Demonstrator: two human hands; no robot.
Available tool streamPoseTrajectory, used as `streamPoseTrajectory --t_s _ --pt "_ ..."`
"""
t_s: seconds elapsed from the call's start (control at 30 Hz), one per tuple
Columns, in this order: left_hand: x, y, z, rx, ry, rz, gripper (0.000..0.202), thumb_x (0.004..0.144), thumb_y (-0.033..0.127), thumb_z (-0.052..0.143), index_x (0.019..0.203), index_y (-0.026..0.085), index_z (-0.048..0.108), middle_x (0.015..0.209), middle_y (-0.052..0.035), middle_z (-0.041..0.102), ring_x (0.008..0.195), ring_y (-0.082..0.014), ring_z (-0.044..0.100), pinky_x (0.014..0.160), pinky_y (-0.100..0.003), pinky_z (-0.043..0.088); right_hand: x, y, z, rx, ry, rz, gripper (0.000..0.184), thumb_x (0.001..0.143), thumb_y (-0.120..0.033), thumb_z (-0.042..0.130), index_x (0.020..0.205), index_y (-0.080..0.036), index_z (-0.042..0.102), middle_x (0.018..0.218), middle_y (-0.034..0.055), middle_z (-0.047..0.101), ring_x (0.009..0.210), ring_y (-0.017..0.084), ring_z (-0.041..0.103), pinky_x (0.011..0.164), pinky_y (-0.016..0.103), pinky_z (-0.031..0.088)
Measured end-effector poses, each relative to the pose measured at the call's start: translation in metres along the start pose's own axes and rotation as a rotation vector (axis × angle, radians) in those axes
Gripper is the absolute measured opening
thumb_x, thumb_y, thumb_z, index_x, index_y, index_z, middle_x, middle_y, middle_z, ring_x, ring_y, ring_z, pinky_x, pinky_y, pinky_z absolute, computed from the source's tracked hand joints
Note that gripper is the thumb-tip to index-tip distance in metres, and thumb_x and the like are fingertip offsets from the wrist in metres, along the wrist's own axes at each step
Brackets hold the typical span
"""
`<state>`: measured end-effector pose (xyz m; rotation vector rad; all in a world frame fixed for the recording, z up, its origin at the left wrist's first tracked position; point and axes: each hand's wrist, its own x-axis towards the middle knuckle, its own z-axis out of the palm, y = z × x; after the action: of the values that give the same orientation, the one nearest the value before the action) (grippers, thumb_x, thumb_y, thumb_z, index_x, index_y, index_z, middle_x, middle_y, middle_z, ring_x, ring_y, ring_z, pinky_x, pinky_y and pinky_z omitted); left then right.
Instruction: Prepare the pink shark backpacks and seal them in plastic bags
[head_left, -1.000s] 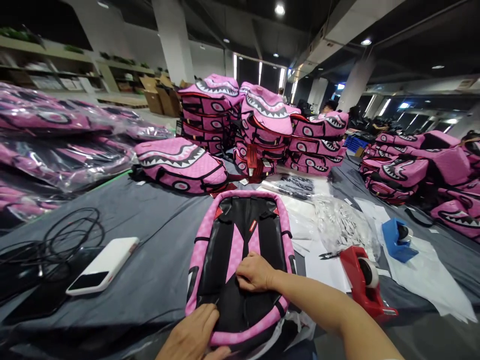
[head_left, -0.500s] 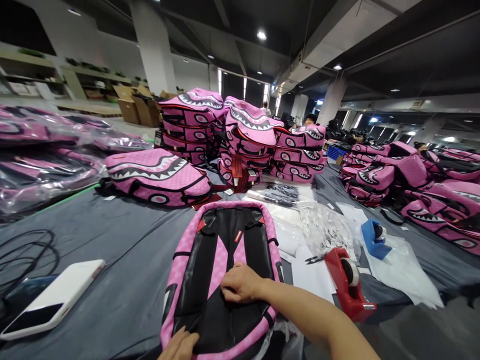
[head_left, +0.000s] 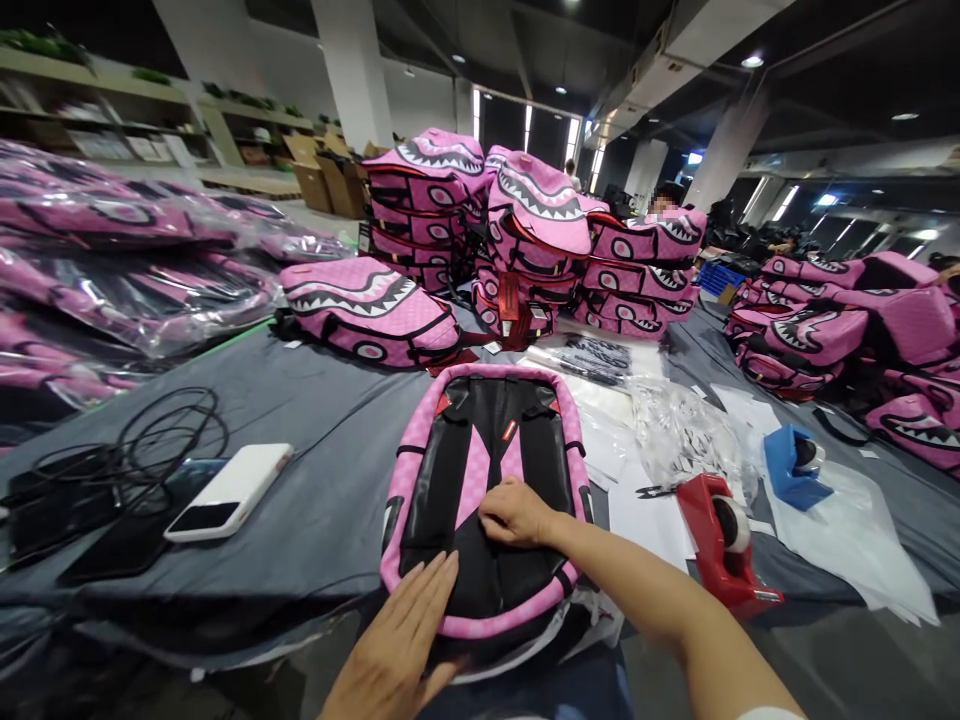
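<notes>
A pink backpack [head_left: 420, 455] lies face down on the grey table [head_left: 315, 420], its black padded back and straps turned up. My right hand [head_left: 516, 513] rests on the middle of the black back panel with its fingers curled and pinched at the straps. My left hand [head_left: 401, 640] lies flat and open on the pack's near bottom edge, fingers stretched forward. A clear plastic bag [head_left: 600, 630] shows under the near end of the pack.
Stacks of pink shark-mouth backpacks [head_left: 540, 250] fill the back and right; bagged ones [head_left: 127, 290] lie at the left. A white phone [head_left: 229, 492] and black cables [head_left: 165, 435] sit left. A red tape dispenser [head_left: 724, 540], a blue one [head_left: 795, 465], scissors [head_left: 656, 491] and paper sheets lie right.
My left hand has come up from the pack's bottom edge and now lies flat with fingers spread forward. The view shifted back to the left. My right hand stayed put.
</notes>
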<state>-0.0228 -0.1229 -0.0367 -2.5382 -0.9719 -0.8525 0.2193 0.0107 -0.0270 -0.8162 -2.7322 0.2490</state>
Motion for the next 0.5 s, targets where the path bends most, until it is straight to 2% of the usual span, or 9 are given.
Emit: streamPoseTrajectory --t_s 0.07,0.13,0.2,0.3,0.37,0.43,0.5 --pt "-0.006 0.001 0.017 0.012 -0.028 -0.015 0.089 0.073 0.01 0.054 0.158 0.008 0.027 0.136 -0.0122 0.067 0.118 -0.0276 0.067 0.103 -0.039 0.054 0.001 -0.001 -0.001 -0.006 -0.018 0.011 0.01 0.086 -0.015 0.057 0.078 -0.021 0.054 0.077 -0.0003 0.067 0.072 0.016 0.057 0.075 0.03 0.033" --pt "-0.01 -0.003 0.029 -0.04 -0.125 -0.028 0.094 0.059 0.003 0.053 0.152 0.012 0.037 0.131 -0.0106 0.07 0.109 -0.0259 0.07 0.096 -0.037 0.056 0.002 -0.003 -0.003 -0.01 -0.055 0.033 0.011 0.085 -0.015 0.058 0.077 -0.02 0.055 0.076 -0.0009 0.067 0.072 0.015 0.057 0.076 0.03 0.034" --pt "-0.009 -0.011 0.035 -0.112 -0.268 -0.053 0.089 0.054 -0.001 0.055 0.142 0.015 0.049 0.124 -0.0091 0.074 0.101 -0.0238 0.072 0.089 -0.033 0.058 0.004 -0.007 -0.008 -0.015 -0.104 0.075 0.012 0.084 -0.013 0.061 0.075 -0.02 0.057 0.076 -0.0011 0.067 0.072 0.015 0.058 0.076 0.029 0.035" --pt "0.002 -0.026 0.031 -0.194 -0.457 -0.121 0.078 0.057 0.001 0.062 0.132 0.019 0.061 0.106 -0.0056 0.078 0.09 -0.0234 0.073 0.078 -0.031 0.059 0.009 -0.016 -0.022 -0.04 -0.135 0.13 0.009 0.086 -0.013 0.064 0.079 -0.018 0.062 0.079 0.0007 0.069 0.074 0.015 0.06 0.075 0.029 0.038" --pt "0.007 -0.032 0.023 -0.214 -0.531 -0.158 0.074 0.058 0.005 0.066 0.13 0.022 0.064 0.097 -0.0035 0.079 0.086 -0.0245 0.074 0.074 -0.032 0.058 0.013 -0.025 -0.033 -0.055 -0.071 0.198 0.006 0.09 -0.019 0.064 0.095 -0.017 0.067 0.093 0.0051 0.072 0.085 0.018 0.064 0.08 0.03 0.043" --pt "0.007 -0.035 0.014 -0.211 -0.545 -0.148 0.073 0.057 0.007 0.067 0.128 0.024 0.067 0.099 -0.0034 0.08 0.086 -0.0244 0.075 0.074 -0.031 0.058 0.017 -0.033 -0.042 -0.072 0.041 0.325 0.03 0.093 -0.031 0.065 0.12 -0.018 0.065 0.12 0.0116 0.068 0.11 0.024 0.063 0.096 0.038 0.045" --pt "-0.002 -0.035 0.009 -0.19 -0.517 -0.081 0.079 0.056 0.007 0.066 0.134 0.026 0.064 0.113 -0.0045 0.078 0.093 -0.0234 0.075 0.081 -0.029 0.058 0.02 -0.036 -0.045 -0.092 0.105 0.473 0.053 0.093 -0.046 0.066 0.14 -0.023 0.056 0.147 0.0153 0.053 0.137 0.036 0.045 0.114 0.057 0.034"
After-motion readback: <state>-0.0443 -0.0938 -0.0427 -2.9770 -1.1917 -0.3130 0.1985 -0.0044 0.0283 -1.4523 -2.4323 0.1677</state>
